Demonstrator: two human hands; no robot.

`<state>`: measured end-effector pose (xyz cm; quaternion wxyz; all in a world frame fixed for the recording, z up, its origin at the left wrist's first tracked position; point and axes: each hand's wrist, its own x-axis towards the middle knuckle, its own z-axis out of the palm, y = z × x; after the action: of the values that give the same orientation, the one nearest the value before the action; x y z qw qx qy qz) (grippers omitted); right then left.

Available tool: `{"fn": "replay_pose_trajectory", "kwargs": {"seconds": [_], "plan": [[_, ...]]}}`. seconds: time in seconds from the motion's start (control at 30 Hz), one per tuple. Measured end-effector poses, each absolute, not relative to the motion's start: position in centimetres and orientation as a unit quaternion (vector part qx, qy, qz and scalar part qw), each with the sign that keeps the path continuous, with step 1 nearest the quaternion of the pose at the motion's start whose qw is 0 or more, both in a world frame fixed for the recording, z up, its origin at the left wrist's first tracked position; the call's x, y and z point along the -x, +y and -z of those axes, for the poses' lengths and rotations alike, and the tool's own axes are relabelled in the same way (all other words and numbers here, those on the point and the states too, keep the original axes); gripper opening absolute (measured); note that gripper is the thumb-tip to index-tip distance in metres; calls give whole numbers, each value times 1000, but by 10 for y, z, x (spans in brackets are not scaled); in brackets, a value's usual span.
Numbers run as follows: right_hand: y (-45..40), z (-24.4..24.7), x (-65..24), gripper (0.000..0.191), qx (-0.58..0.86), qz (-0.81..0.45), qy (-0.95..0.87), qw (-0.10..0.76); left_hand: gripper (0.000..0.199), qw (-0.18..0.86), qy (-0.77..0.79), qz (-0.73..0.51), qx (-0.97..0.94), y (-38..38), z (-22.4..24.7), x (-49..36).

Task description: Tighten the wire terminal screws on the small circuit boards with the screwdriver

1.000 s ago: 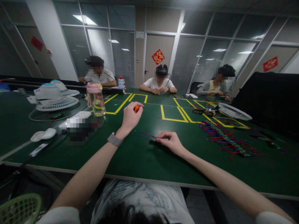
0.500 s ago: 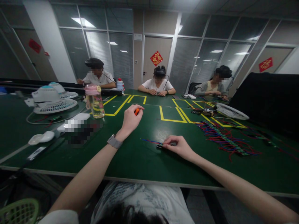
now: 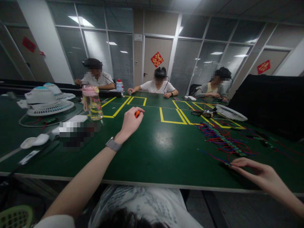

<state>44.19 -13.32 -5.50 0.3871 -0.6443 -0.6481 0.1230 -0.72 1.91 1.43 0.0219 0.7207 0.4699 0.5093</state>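
Above the middle of the green table [image 3: 147, 158], my left hand [image 3: 130, 123] is closed around a small orange object [image 3: 137, 114]; most of it is hidden by the fingers, so its kind does not show. At the right, my right hand [image 3: 257, 171] pinches a small circuit board [image 3: 227, 164] between thumb and fingertips, low over the tabletop. Red and blue wires [image 3: 210, 155] trail from the board toward the left. Just beyond it lies a row of similar wired circuit boards [image 3: 222, 139], side by side.
Left of me are white fans [image 3: 48, 103], a pink-lidded bottle [image 3: 92, 103] and a white spoon-shaped item [image 3: 34, 141]. Yellow tape [image 3: 173, 122] marks rectangles on the table. A white fan [image 3: 231, 113] and a black screen [image 3: 266, 107] stand right. Three people sit opposite.
My right hand has carried the wired circuit board rightward, close to the row of boards. My left hand keeps its hold on the orange object. The person opposite has spread their hands apart.
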Motion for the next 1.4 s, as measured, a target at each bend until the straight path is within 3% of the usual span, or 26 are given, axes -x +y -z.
{"fn": "replay_pose_trajectory", "kwargs": {"seconds": [0.17, 0.57, 0.97, 1.4], "plan": [[-133, 50, -464, 32, 681, -133, -617, 372, 19, 17, 474, -508, -719, 23, -13, 9], [-137, 52, -455, 30, 692, -120, -565, 433, 19, 21, 468, -508, -722, 22, -14, 9], [-135, 73, -473, 22, 651, -77, -656, 374, 18, 23, 467, -504, -727, 18, -16, 7], [-135, 73, -476, 25, 650, -83, -670, 348, 19, 14, 463, -503, -729, 21, -14, 7]]}}
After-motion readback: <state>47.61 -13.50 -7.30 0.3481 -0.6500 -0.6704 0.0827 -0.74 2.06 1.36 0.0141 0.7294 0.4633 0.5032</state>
